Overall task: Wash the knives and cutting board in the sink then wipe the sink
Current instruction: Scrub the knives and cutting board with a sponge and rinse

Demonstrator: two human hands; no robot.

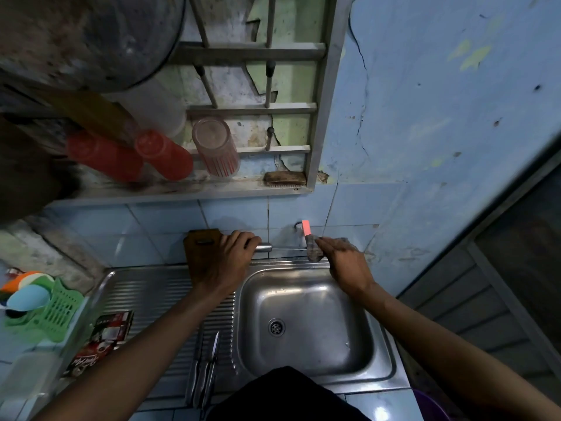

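Head cam looks straight down on the sink [379,357], and it looks like we're on the knife part of the job. Left hand [226,258], mid frame, has its fingers curled round the metal handle of a knife [274,247], holding it level against the back tiles, blade pointing toward the right side of the frame. Right hand [346,262] holds a dark cloth [314,252] over the blade's tip end, just under the tap [305,227] with the pink end, fingers mostly straight along it. My guess is it's held up there so the water lands right on the blade, though I can't tell if the tap is running.

Cutting board [197,250] stands on edge against the wall, just behind the left hand, probably propped to drain or waiting its turn; can't tell which. Two or three more knives [206,369] lie on the ribbed drainboard [158,296] at lower middle, well away from the basin. A green basket [60,308] sits at far left, with red cups [164,156] on the rack [252,53] up top.
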